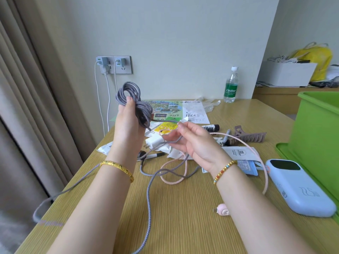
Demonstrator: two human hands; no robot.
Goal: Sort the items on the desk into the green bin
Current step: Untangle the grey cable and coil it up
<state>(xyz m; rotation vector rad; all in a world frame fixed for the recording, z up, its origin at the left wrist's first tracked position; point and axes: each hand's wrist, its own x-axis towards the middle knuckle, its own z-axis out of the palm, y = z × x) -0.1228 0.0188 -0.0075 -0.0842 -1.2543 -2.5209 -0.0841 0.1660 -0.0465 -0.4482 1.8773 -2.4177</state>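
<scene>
Coiling is the step in hand: a grey braided cable (134,101) is gripped as a bundle above the desk (183,208) by the left hand (128,123), a loose strand pinched by the right hand (192,142). Slack trailing off the desk must next be gathered, it is judged, before the green bin (319,129) at right is reached.

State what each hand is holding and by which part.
The left hand grips the grey braided cable by its wound coil. The right hand pinches a loose stretch of the same cable between thumb and fingers.
</scene>
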